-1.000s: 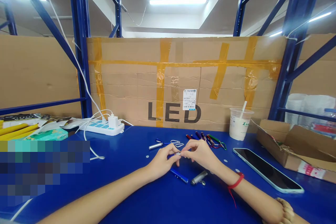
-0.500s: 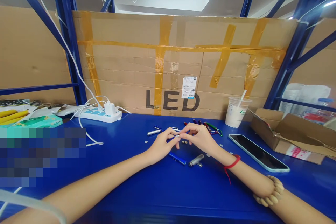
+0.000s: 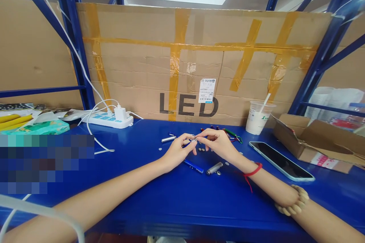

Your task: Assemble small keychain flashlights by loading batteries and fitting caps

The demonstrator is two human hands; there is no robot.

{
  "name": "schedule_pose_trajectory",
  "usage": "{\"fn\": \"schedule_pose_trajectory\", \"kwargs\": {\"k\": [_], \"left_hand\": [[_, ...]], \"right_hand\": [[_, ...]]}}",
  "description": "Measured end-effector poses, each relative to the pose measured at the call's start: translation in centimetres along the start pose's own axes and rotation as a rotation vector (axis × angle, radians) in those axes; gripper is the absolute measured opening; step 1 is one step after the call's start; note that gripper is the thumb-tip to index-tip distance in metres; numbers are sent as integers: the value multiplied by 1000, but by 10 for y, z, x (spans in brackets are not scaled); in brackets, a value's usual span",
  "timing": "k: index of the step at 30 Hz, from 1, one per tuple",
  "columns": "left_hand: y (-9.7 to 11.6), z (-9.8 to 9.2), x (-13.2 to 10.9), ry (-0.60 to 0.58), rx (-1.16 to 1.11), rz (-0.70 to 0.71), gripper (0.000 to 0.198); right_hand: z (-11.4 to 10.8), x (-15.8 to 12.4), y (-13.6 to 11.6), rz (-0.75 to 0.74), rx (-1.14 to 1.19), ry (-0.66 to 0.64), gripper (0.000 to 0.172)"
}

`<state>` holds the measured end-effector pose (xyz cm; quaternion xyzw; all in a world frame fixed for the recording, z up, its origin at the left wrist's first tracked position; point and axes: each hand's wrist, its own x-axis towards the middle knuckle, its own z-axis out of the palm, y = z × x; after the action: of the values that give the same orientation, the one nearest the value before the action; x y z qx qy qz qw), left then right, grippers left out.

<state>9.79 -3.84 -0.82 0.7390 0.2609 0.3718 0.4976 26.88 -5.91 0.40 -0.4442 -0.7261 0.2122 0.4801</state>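
Note:
My left hand [image 3: 177, 152] and my right hand [image 3: 219, 143] meet above the blue table, fingertips pinched together around a small shiny piece [image 3: 194, 140] too small to name. Just below them on the table lie a blue tube [image 3: 194, 166] and a silver cylinder [image 3: 214, 168] with a small metal part [image 3: 218, 173] beside it. Tiny round pieces [image 3: 201, 149] sit under my right hand. Behind my left hand is a silver tube [image 3: 169, 139]. Several coloured items with a green clip [image 3: 234, 135] lie behind my right hand, which partly hides them.
A phone [image 3: 281, 160], a cup with a straw [image 3: 258, 117] and an open cardboard box [image 3: 313, 140] stand on the right. A white power strip [image 3: 110, 119] with cables is at the back left. A large cardboard sheet [image 3: 137, 68] closes off the back.
The view has tilted slightly downward, so the scene sits higher in the picture. My hands keep nearly the same pose, with fingertips still together.

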Motion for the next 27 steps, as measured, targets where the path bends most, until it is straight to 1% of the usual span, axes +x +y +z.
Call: {"fn": "schedule_pose_trajectory", "kwargs": {"k": [3,7,11,13,16,18,21,25,27], "left_hand": [[-1,0,0,-10,-69,-6,37],[0,0,0,-26,-126,-14,34],[1,0,2,-1,-127,-44,32],[-1,0,3,16,-131,-46,33],[-4,-1,4,24,-124,-33,32],[-6,-1,4,10,-105,-25,31],[-6,0,4,-24,-88,-27,31],[-4,-1,4,-79,-89,-55,30],[-4,-2,3,-114,-51,-41,28]], "right_hand": [[0,0,1,-10,17,15,28],[0,0,-1,-19,3,33,28],[1,-1,-4,-42,-22,40,27],[1,-1,-5,-78,-57,35,26],[-1,-1,-3,-184,-141,11,24],[-2,0,-1,-253,-202,0,22],[-5,1,2,-313,-247,2,21],[-7,1,3,-316,-223,-13,22],[-8,2,4,-297,-198,-27,22]]}}
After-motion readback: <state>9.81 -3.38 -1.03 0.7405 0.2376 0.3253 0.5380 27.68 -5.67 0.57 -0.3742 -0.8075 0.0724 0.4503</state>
